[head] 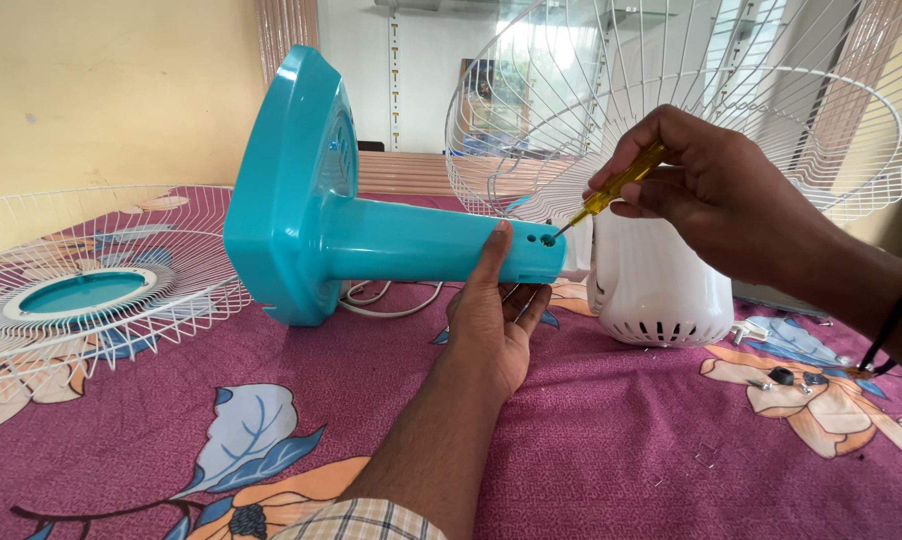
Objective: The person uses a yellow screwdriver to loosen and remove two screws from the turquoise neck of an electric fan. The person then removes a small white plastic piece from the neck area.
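Observation:
A turquoise fan stand (391,238) lies on its side on the cloth, its square base (289,180) to the left and its neck pointing right. My left hand (493,320) cups the neck from below near its open end, thumb up on the side. My right hand (706,185) grips a yellow-handled screwdriver (621,185), whose tip sits at a small hole (548,239) near the end of the neck.
A white fan motor housing (656,285) with a white wire guard (671,90) stands behind the neck. Another white guard with a turquoise centre (81,290) lies at left. Small screws (786,378) and a white cable (391,300) rest on the purple flowered cloth (621,450).

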